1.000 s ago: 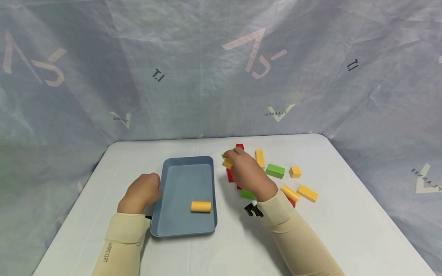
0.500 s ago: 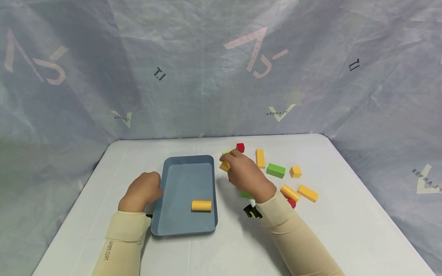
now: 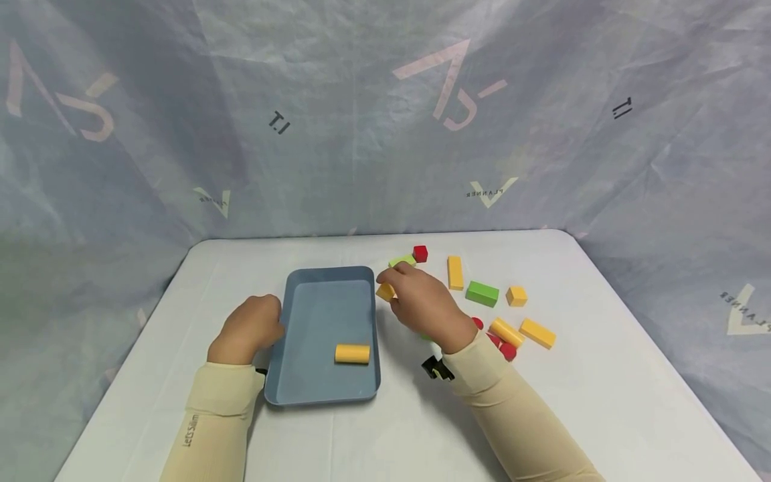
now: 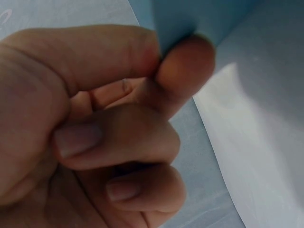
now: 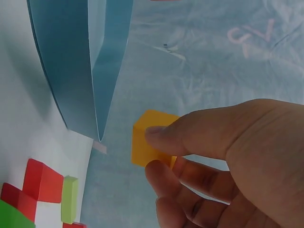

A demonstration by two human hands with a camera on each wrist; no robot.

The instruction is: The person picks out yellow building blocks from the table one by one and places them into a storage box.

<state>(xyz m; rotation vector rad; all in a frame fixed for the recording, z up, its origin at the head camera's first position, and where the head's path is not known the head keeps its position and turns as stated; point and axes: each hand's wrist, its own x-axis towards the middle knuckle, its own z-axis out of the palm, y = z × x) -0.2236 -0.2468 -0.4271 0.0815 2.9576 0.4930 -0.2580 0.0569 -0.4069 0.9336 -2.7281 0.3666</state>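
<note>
A grey-blue rectangular tray (image 3: 322, 308) lies left of the table's middle, with one yellow cylinder (image 3: 352, 353) inside, near its front right. My left hand (image 3: 249, 328) pinches the tray's left wall between thumb and index finger; the left wrist view shows the other fingers curled beneath. Just outside the tray's right rim, my right hand (image 3: 429, 304) holds a yellow block (image 5: 142, 147) between thumb and fingers. In the right wrist view the block is raised beside the tray's wall (image 5: 61, 61). Part of the block is hidden by the fingers.
Right of the tray lie a light green block (image 3: 402, 262), a red cube (image 3: 420, 254), a green block (image 3: 482, 294), a yellow cube (image 3: 516, 296), a second yellow cylinder (image 3: 506, 333) and red round pieces (image 3: 508, 351). My right hand covers some pieces. A grey printed cloth (image 3: 337, 120) hangs behind.
My right hand has moved a little left toward the tray with the yellow block, uncovering the light green block and more red pieces. My left hand keeps its hold on the tray.
</note>
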